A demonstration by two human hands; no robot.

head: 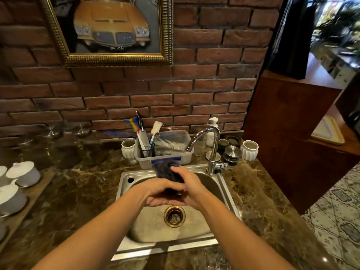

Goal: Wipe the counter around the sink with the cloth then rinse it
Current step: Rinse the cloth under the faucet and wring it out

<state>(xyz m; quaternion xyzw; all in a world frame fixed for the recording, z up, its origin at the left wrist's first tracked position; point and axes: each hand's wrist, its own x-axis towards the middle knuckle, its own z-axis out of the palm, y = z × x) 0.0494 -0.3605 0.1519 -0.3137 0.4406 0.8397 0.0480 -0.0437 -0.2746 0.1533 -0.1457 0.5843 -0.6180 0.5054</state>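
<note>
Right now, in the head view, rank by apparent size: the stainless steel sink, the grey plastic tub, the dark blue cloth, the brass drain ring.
1. stainless steel sink
2. grey plastic tub
3. dark blue cloth and brass drain ring look similar; the cloth is bunched and partly hidden, so unranked.

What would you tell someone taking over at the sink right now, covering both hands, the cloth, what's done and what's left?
Left grip: the hand holds the cloth from below, above the sink.
Right grip: the hand holds the same cloth from the right.
Faucet: no water stream visible.
Done: the cloth is off the counter, so wiping looks finished, though I cannot confirm it.
Left: probably rinse the cloth under the faucet and wring it out.
</note>
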